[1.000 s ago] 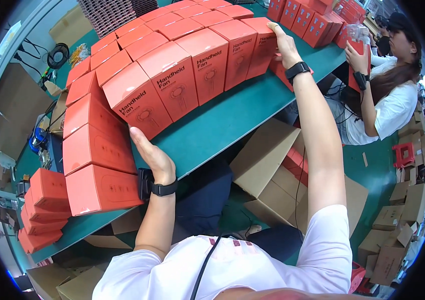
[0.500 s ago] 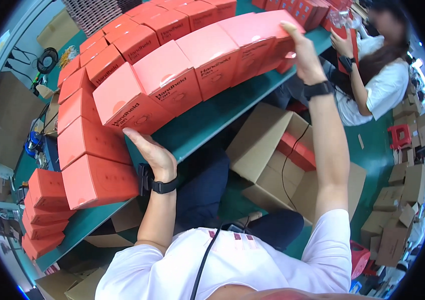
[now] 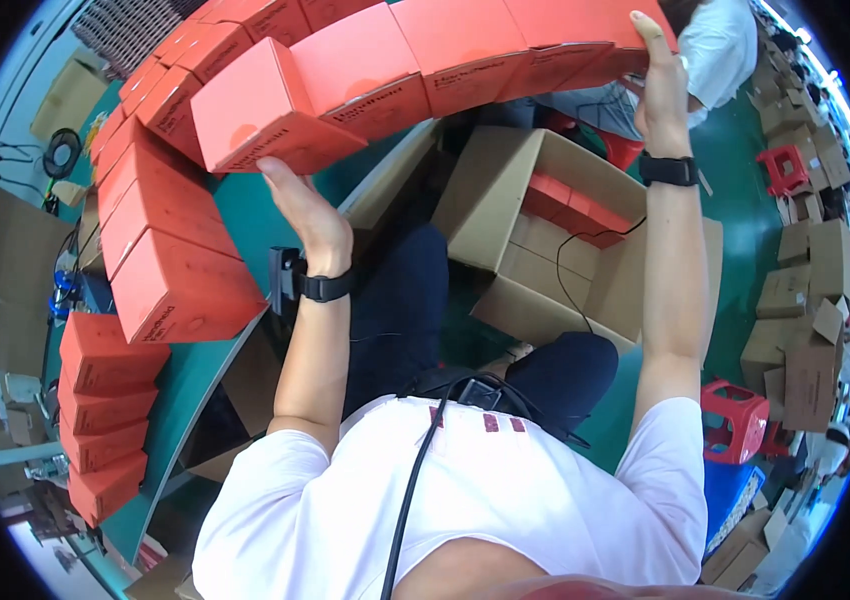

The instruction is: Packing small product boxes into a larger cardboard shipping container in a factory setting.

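A row of several red handheld-fan boxes [image 3: 365,70] is squeezed end to end between my two palms, off the table and over its near edge. My left hand [image 3: 310,215] presses the left end, its fingers mostly hidden under the box. At the far end my right hand [image 3: 663,90] presses the last box, thumb up along its side. Below and to the right stands an open brown carton [image 3: 480,200], with a few red boxes [image 3: 570,205] lying in its far part. More red boxes [image 3: 185,275] stand packed on the green table [image 3: 205,385], left of the held row.
A stack of red boxes [image 3: 110,400] leans at the table's left end. A co-worker in a white top [image 3: 720,60] sits at the upper right. Red stools [image 3: 735,420] and brown cartons [image 3: 790,285] line the right side. A black cable [image 3: 560,270] hangs across the open carton.
The held row has risen off the table and come toward the carton side, still between both hands. My view has turned, so the carton appears higher and the co-worker is partly cut off.
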Motion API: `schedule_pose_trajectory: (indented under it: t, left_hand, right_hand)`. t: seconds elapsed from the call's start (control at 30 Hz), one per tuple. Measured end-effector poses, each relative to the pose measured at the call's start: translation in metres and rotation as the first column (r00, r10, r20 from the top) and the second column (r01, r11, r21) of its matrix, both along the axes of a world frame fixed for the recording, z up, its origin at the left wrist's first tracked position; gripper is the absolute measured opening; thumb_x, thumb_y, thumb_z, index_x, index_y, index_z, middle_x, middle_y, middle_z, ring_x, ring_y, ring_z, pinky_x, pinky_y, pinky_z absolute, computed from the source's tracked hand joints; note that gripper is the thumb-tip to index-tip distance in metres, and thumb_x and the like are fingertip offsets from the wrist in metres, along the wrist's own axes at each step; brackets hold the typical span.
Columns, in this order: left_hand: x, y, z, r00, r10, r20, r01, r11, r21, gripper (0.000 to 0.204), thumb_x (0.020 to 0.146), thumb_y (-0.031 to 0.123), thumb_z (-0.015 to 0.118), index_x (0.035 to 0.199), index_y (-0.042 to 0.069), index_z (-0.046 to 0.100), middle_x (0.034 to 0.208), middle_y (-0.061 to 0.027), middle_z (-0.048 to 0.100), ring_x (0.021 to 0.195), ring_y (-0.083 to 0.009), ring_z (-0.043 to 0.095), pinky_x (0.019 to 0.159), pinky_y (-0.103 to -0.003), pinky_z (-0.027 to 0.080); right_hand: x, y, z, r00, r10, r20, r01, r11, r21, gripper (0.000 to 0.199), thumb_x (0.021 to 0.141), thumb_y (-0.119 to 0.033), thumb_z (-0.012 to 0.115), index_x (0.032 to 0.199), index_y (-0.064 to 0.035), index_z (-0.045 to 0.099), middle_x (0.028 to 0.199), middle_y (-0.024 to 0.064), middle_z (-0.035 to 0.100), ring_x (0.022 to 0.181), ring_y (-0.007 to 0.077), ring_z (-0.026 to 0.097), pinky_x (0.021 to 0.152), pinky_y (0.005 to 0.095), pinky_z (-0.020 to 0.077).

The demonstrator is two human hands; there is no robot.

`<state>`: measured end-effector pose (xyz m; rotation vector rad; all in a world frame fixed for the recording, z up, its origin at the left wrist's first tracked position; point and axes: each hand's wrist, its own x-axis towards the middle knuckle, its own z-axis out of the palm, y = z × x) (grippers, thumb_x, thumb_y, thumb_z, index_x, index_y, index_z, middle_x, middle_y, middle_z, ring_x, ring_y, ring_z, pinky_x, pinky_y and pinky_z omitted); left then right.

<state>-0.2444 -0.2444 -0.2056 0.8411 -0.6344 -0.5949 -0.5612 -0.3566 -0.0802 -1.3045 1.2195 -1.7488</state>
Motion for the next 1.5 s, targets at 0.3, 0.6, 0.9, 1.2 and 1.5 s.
schedule_pose_trajectory:
  t: [0.3,0.6,0.9,1.2,1.5]
  left_hand:
    - [0.048,0.008,0.015,0.885,0.252,0.391,-0.327,0.935,0.138,0.073,0.102,0.054,0.033,0.145,-0.006,0.03,0.144,-0.0183,0.041,0.131,-0.026,0.042,0.11,-0.038,0.031]
    - [0.044,0.001,0.0,0.944,0.295,0.151,-0.307,0.95,0.063,0.068,0.102,0.056,0.029,0.133,-0.003,0.042,0.136,-0.0165,0.047,0.125,-0.024,0.046,0.105,-0.038,0.037]
    - [0.059,-0.028,0.01,0.932,0.355,0.075,-0.356,0.934,-0.004,0.064,0.103,0.051,0.033,0.137,-0.002,0.043,0.131,-0.0155,0.053,0.117,-0.0225,0.052,0.101,-0.036,0.041]
    - [0.079,-0.03,0.009,0.88,0.471,-0.067,-0.461,0.879,0.12,0.083,0.098,0.063,0.032,0.133,-0.011,0.044,0.135,-0.0196,0.05,0.121,-0.025,0.05,0.105,-0.038,0.038]
    - [0.056,-0.021,0.022,0.951,0.307,-0.025,-0.304,0.947,0.101,0.074,0.099,0.059,0.032,0.141,-0.002,0.038,0.142,-0.0158,0.044,0.129,-0.0256,0.045,0.109,-0.038,0.036]
  right_hand:
    - [0.071,-0.051,-0.049,0.997,0.079,0.017,-0.081,0.98,0.179,0.053,0.078,-0.043,0.075,0.101,0.0041,0.068,0.085,0.0033,0.065,0.074,0.0126,0.059,0.065,0.0297,0.0468]
    - [0.061,-0.082,-0.039,0.922,0.269,-0.279,-0.125,0.888,0.443,0.087,0.077,-0.072,0.057,0.135,-0.0075,0.053,0.127,0.0158,0.058,0.108,0.0329,0.057,0.091,0.0531,0.0402]
    - [0.059,-0.074,-0.03,0.882,0.422,-0.21,-0.277,0.825,0.493,0.091,0.077,-0.074,0.056,0.139,-0.0076,0.047,0.128,0.0182,0.056,0.11,0.0321,0.056,0.094,0.0529,0.0388]
    - [0.059,-0.079,-0.036,0.885,0.443,-0.144,-0.327,0.811,0.485,0.086,0.08,-0.073,0.054,0.137,-0.0084,0.049,0.125,0.014,0.059,0.109,0.0254,0.056,0.094,0.0458,0.0387]
    - [0.062,-0.047,-0.048,0.941,0.318,-0.113,-0.261,0.898,0.355,0.073,0.085,-0.068,0.052,0.136,-0.0161,0.05,0.119,0.0065,0.06,0.107,0.0206,0.054,0.092,0.0431,0.0398]
